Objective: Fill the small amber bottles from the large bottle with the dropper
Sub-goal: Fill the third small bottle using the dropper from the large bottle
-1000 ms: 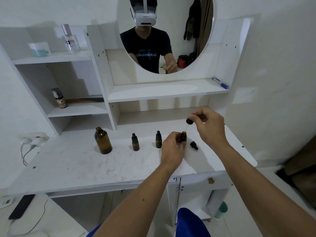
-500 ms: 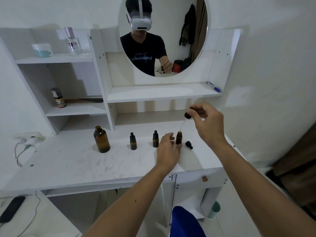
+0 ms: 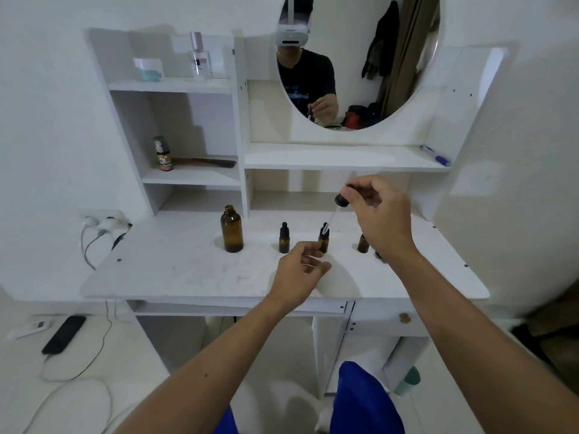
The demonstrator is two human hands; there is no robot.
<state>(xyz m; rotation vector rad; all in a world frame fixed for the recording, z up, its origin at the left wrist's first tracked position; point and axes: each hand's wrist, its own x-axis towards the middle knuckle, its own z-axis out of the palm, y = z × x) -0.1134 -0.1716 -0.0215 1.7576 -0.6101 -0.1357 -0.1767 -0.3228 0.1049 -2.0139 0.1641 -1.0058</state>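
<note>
A large amber bottle point(image 3: 232, 230) stands uncapped on the white desk point(image 3: 175, 270). To its right stand two small amber bottles point(image 3: 284, 241) point(image 3: 324, 240) with black dropper caps. A third small bottle point(image 3: 362, 244), without a cap, is partly behind my right wrist. My right hand point(image 3: 380, 214) pinches the black bulb of the dropper point(image 3: 341, 199). Its glass tube slants down, and the tip hangs just above the middle small bottle. My left hand point(image 3: 300, 270) hovers in front of that bottle, fingers loosely curled, holding nothing. A black cap point(image 3: 378, 254) peeks out beside my right wrist.
White shelves rise behind the desk, carrying a perfume bottle point(image 3: 200, 57), a jar point(image 3: 148, 68), a small labelled bottle point(image 3: 163, 153) and a blue pen point(image 3: 435, 155). A round mirror point(image 3: 376, 57) hangs above. A power strip point(image 3: 103, 221) with cables sits at the desk's left edge.
My left hand has let go of the uncapped small bottle and drawn back to the left. My right hand has carried the dropper left, away from that bottle.
</note>
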